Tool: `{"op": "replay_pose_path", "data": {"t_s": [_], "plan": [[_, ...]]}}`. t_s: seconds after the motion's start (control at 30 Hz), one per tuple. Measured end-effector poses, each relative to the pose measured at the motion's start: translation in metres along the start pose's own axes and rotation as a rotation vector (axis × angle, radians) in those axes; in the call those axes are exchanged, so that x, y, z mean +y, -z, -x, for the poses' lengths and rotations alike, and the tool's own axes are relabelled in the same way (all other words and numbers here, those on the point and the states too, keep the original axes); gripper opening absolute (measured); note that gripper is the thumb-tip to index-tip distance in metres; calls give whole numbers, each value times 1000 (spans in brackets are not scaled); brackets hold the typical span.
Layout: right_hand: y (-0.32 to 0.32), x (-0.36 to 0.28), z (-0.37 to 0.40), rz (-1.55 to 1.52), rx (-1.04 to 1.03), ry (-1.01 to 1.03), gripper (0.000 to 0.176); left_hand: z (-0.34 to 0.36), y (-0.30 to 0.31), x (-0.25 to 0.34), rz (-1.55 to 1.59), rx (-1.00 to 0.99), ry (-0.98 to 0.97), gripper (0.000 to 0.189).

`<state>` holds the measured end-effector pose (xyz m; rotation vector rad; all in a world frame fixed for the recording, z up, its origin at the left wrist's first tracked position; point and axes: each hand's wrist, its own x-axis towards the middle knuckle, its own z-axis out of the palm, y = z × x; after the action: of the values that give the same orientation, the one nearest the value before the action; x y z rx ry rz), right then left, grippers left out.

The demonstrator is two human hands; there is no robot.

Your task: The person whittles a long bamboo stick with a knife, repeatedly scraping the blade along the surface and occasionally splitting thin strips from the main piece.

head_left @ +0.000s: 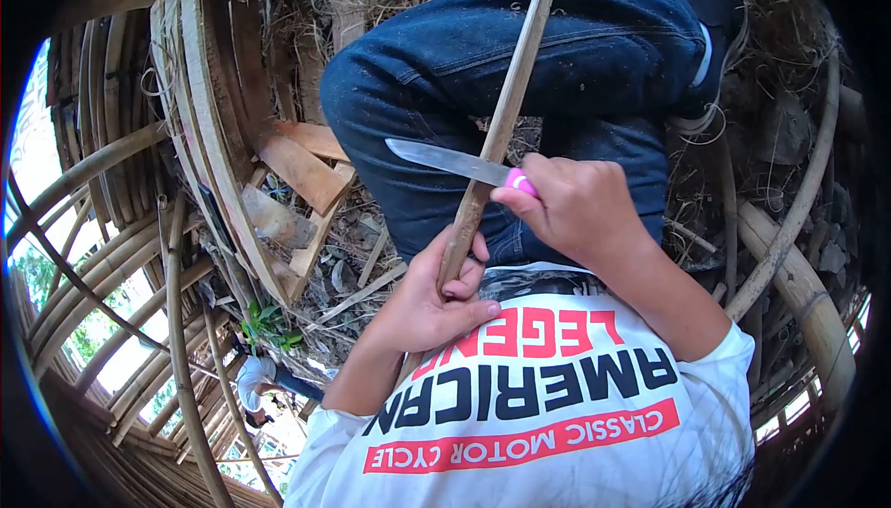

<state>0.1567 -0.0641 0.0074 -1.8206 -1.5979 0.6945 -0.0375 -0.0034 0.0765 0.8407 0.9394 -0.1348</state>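
Note:
My right hand is closed around the pink handle of a knife. The knife's blade points left and lies across a long wooden stick, touching or very close to it. Near my waist, my left hand wraps its fingers around the lower part of this stick. The stick slants up and to the right, over my legs in dark jeans, and runs out of view at the top edge. Most of the knife handle is hidden inside my right fist.
Cut wood pieces and long boards lie to the left. A lattice of bamboo poles curves along the left side, with another person beyond it. A thick bamboo pole is at right. Dry straw and shavings cover the ground.

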Motion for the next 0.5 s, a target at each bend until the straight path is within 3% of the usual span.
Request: {"op": "replay_pose_path", "data": {"t_s": [0.5], "plan": [[-1,-1,3,35,1,5,45,4,0,-10,43,-31,-8,51]]}}
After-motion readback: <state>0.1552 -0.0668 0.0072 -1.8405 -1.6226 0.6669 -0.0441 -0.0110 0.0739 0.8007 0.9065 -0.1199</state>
